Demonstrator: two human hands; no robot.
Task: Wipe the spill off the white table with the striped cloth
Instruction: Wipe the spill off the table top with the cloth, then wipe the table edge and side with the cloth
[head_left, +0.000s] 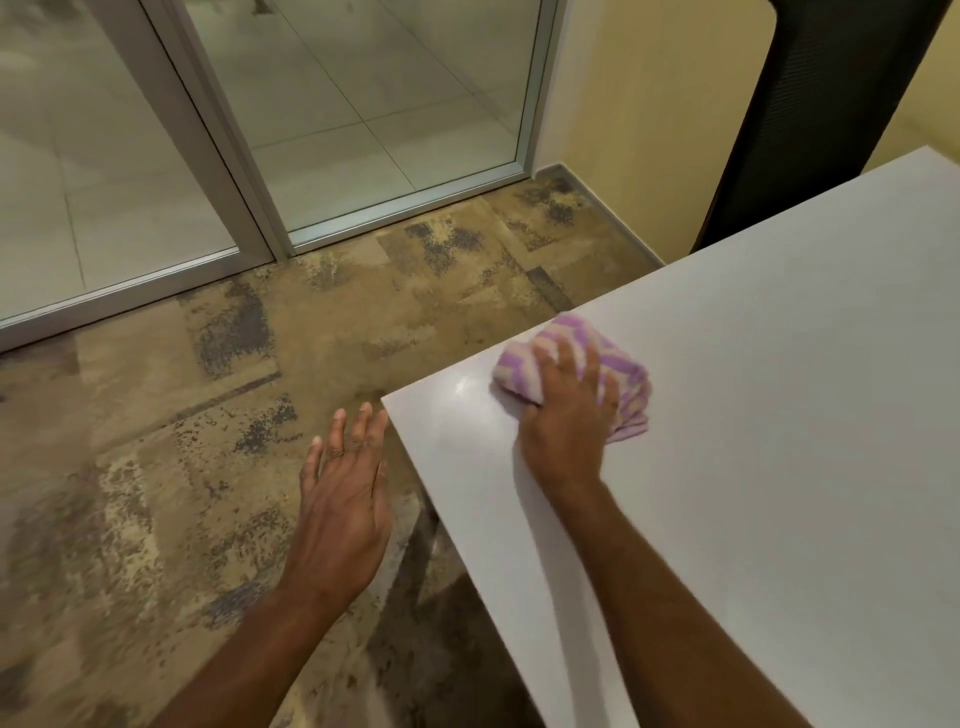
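Note:
A bunched cloth with purple and cream stripes (621, 364) lies on the white table (779, 415) near its left corner. My right hand (569, 415) presses down on the cloth with the fingers spread over it and gripping it. A faint wet sheen (462, 387) shows on the tabletop just left of the cloth, close to the corner. My left hand (345, 493) hovers off the table's left edge above the floor, fingers apart and holding nothing.
Patterned brown carpet (208, 415) covers the floor left of the table. Glass doors with metal frames (249, 156) stand at the back. A black chair back (810, 114) rises behind the table's far edge, beside a yellow wall (649, 104).

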